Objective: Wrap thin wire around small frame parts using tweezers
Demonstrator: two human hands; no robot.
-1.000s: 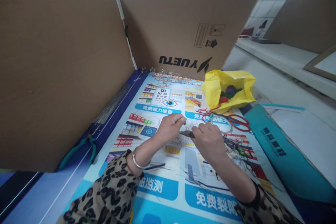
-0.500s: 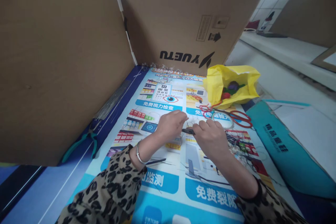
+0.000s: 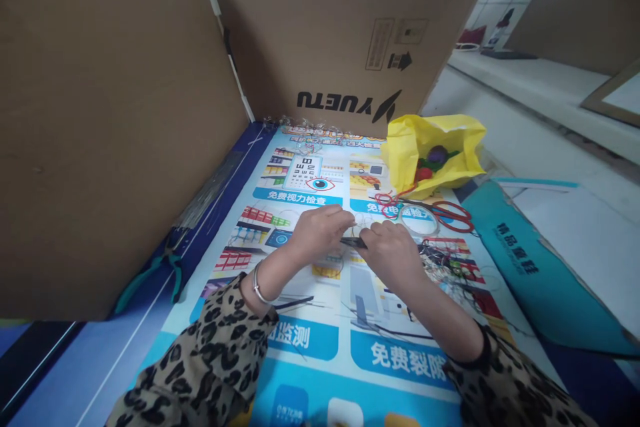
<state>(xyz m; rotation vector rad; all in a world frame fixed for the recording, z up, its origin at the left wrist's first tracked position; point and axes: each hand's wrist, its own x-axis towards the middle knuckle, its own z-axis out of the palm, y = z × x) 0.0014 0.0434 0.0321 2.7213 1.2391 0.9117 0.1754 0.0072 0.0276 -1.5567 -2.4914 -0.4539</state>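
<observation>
My left hand [image 3: 323,235] is closed in a pinch above the middle of the printed sheet, with a fine strand of wire [image 3: 364,219] at its fingertips, hard to make out. Facing it, my right hand [image 3: 393,250] wraps round a small pair of pliers [image 3: 353,242]. The dark jaws stick out leftward, close under the left fingertips; the handles are hidden in my palm. Beside my right wrist lies a tangle of wire and small bits [image 3: 443,265]. Several dark wire lengths [image 3: 295,303] lie below the left hand.
Teal-handled pliers [image 3: 167,260] and a bundle of wires [image 3: 205,200] lie left, by a cardboard panel [image 3: 110,113]. Right stand a yellow bag [image 3: 400,153] with coloured balls, red-handled scissors [image 3: 453,213], a clear ring-shaped roll [image 3: 417,221] and a teal box [image 3: 520,267].
The camera view has shifted slightly. Both hands stay close together; the pliers' jaws have turned a little and show more of their length.
</observation>
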